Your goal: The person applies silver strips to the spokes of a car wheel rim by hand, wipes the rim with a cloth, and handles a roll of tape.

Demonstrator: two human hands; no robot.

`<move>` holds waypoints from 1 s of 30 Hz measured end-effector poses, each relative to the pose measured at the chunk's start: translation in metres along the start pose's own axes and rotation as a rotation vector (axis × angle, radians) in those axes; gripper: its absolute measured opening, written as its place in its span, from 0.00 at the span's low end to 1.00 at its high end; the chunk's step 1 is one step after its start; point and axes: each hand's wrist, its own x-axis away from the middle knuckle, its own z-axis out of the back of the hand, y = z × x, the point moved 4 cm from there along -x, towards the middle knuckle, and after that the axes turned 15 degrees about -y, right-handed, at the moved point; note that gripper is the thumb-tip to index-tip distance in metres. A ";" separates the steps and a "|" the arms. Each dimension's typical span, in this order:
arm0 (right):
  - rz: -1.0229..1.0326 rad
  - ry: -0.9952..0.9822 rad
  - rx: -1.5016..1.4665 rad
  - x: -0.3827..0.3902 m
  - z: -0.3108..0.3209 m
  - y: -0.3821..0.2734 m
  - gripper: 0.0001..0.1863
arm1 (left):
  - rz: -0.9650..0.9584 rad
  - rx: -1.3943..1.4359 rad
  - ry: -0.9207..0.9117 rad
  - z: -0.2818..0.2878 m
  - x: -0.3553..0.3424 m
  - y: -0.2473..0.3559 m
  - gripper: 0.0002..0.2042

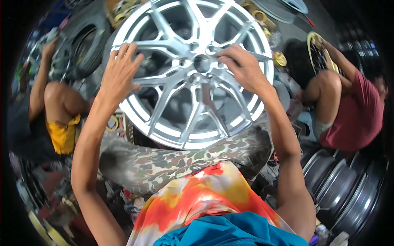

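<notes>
A silver multi-spoke alloy wheel rim (197, 110) lies face up before me, over my legs in camouflage trousers. My left hand (120, 71) rests at its left edge, fingers spread over the outer lip and the end of a spoke. Close to the centre hole, my right hand (243, 67) bends its fingers together over the spokes by the bolt holes. These fingers are slightly blurred, and anything in them is hidden. One lower spoke shows a brownish patch.
People sit on both sides: one with yellow shorts (61, 135) at left, one in a red shirt (355, 115) at right handling a yellowish wheel (314, 45). Dark rims (340, 184) stack at lower right. A tyre (88, 45) and tape rolls (260, 17) lie beyond.
</notes>
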 end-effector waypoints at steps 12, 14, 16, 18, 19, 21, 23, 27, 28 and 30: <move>-0.846 0.630 -0.047 0.356 0.023 0.120 0.14 | -0.007 0.725 0.108 0.012 -0.011 0.035 0.09; -0.944 0.641 -0.095 0.374 0.003 0.115 0.14 | 0.156 0.999 0.346 0.041 0.003 0.040 0.15; -0.981 0.613 0.214 0.380 -0.006 0.095 0.13 | 0.313 1.004 0.329 0.039 0.026 0.036 0.19; -1.106 0.602 0.288 0.397 -0.020 0.090 0.12 | 0.368 0.918 0.090 0.030 0.044 0.015 0.15; -1.158 0.598 0.350 0.407 -0.027 0.084 0.10 | 0.349 0.914 0.078 0.031 0.042 0.018 0.15; -1.271 0.578 0.271 0.436 -0.049 0.087 0.11 | -0.061 0.640 0.324 0.092 0.019 0.090 0.12; -1.306 0.591 0.237 0.463 -0.070 0.085 0.11 | 0.030 0.821 0.405 0.093 0.015 0.101 0.11; -1.371 0.563 0.226 0.471 -0.094 0.085 0.12 | 0.133 0.935 0.150 0.061 0.045 0.059 0.12; -1.369 0.577 0.218 0.471 -0.097 0.085 0.13 | 0.125 0.937 0.154 0.059 0.049 0.058 0.13; -1.401 0.562 0.176 0.465 -0.099 0.085 0.12 | 0.114 0.947 0.166 0.050 0.059 0.056 0.15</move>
